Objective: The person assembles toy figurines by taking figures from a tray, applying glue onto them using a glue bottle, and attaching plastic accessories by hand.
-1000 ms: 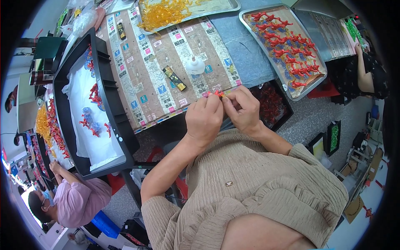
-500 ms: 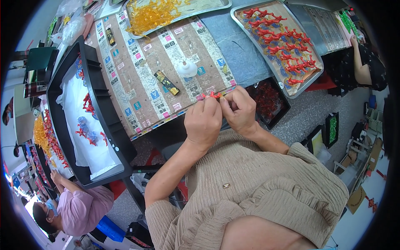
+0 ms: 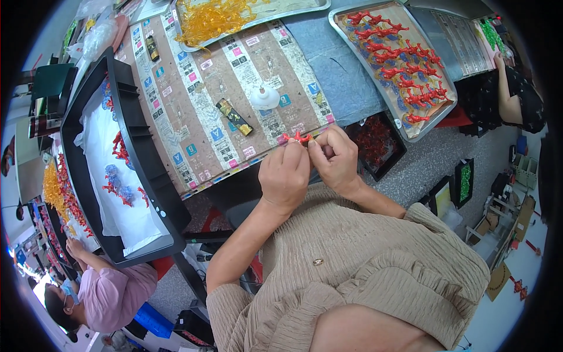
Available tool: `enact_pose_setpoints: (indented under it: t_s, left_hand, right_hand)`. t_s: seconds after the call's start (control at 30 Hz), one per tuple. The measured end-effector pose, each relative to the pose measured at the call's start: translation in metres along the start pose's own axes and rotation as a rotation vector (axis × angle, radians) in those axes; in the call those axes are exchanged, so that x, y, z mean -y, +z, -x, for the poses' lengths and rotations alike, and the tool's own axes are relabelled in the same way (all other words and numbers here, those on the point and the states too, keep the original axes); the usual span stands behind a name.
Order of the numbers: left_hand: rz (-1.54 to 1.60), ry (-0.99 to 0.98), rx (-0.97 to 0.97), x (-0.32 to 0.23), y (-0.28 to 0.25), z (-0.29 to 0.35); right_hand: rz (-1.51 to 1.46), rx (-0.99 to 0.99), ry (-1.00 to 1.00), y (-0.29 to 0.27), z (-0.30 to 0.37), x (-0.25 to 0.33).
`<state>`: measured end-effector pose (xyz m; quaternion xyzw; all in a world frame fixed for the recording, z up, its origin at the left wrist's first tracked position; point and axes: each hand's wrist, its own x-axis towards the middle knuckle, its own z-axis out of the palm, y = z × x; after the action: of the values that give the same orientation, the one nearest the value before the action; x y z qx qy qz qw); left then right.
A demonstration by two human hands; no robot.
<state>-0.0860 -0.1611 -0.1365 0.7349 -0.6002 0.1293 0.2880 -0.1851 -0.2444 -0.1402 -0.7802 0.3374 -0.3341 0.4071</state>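
A small red, branched, coral-like piece (image 3: pixel 299 138) is pinched between my two hands at the table's near edge. My left hand (image 3: pixel 284 176) is closed on its near side, fingertips bent inward. Thumb and forefinger of my right hand (image 3: pixel 335 157) grip its right end. The fingers hide part of the piece. Just beyond my hands are a white dome-shaped object with a pointed tip (image 3: pixel 265 98) and a dark patterned tube (image 3: pixel 234 117), both on the paper-covered table (image 3: pixel 205 76).
Left stands a black crate (image 3: pixel 153 170) with white lining and red and blue pieces. A metal tray (image 3: pixel 404 130) of red branched pieces is at far right, another tray (image 3: pixel 280 13) with amber strands at the back. A dark bin (image 3: pixel 384 167) sits below right. Co-workers (image 3: pixel 111 296) are at both sides.
The red piece shows more fully between my fingertips, and my right hand has shifted slightly down. Both hands keep hold of it. The surroundings are shifted a little in the view.
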Motion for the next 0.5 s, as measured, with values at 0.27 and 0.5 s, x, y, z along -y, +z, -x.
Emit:
enact_pose_setpoints:
  t_s: [0.27,0.5]
  left_hand:
    - [0.027,-0.026,0.013,0.006,0.002,0.005]
    - [0.018,-0.053,0.008,0.008,0.001,0.004]
  right_hand:
    - [-0.104,0.147,0.090,-0.006,-0.001,-0.014]
    - [-0.209,0.136,0.135,-0.003,0.007,-0.015]
